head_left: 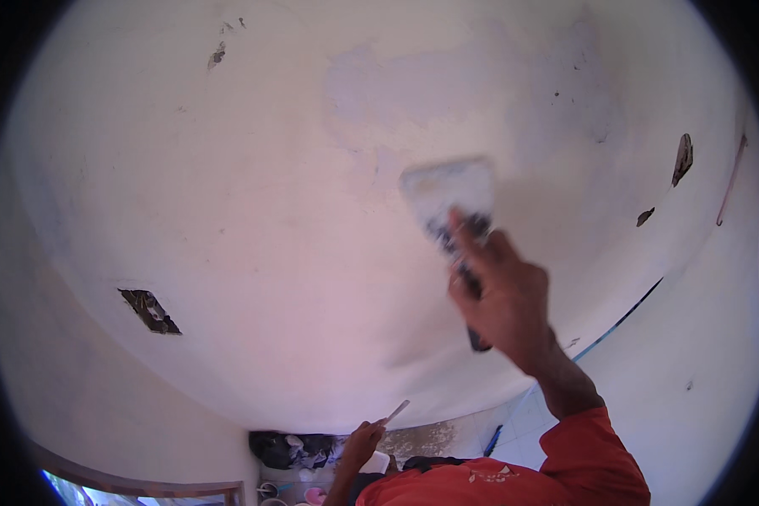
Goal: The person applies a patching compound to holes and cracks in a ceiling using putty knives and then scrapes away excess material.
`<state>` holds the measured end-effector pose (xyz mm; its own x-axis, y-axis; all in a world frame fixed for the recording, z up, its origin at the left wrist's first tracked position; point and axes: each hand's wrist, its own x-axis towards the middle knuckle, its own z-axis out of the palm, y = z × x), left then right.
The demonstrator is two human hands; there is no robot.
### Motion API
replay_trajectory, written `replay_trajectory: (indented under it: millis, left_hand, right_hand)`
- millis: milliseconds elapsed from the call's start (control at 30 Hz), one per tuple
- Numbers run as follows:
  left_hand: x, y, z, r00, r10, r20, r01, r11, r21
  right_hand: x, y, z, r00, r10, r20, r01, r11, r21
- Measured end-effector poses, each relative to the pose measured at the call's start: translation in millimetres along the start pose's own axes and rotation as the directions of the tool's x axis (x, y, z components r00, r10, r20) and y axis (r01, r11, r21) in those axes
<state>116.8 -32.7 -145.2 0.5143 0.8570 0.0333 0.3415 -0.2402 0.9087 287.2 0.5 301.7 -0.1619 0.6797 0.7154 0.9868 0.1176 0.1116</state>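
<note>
My right hand [499,291] grips the dark handle of a wide putty knife [447,192], forefinger stretched along it. Its pale, putty-smeared blade lies flat against the white wall [253,194], just below a greyish patch of fresh filler [447,84]. Low in the view, my left hand [361,444] holds a small narrow scraper [397,411] away from the wall. Both forearms come out of red sleeves [565,468].
A broken hole [150,309] shows in the wall at lower left, and smaller chips [682,158] mark its right side. Dark bags and small containers [299,451] lie on the floor below. A wooden frame edge [143,487] runs along the bottom left.
</note>
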Motion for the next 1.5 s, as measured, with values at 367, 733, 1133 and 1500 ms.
replay_trajectory:
  millis: [367,733,1133,1500]
  left_hand:
    - [3,15,-1,0.996,0.086,-0.001,-0.086,0.996,-0.022]
    - [-12,-11,6,0.998,0.01,-0.069,-0.014,0.998,-0.061]
    - [-19,41,-35,0.961,-0.16,-0.225,0.049,0.901,-0.431]
    - [-1,211,-202,0.949,-0.051,-0.31,-0.171,0.743,-0.647]
  right_hand:
    - [50,-33,12,0.987,-0.099,-0.129,0.08,0.986,-0.144]
    - [74,-1,-51,0.963,-0.269,-0.026,0.259,0.947,-0.191]
    - [139,-11,-68,0.789,-0.596,-0.15,0.555,0.796,-0.242]
    - [8,10,26,0.824,-0.553,0.126,0.227,0.526,0.82]
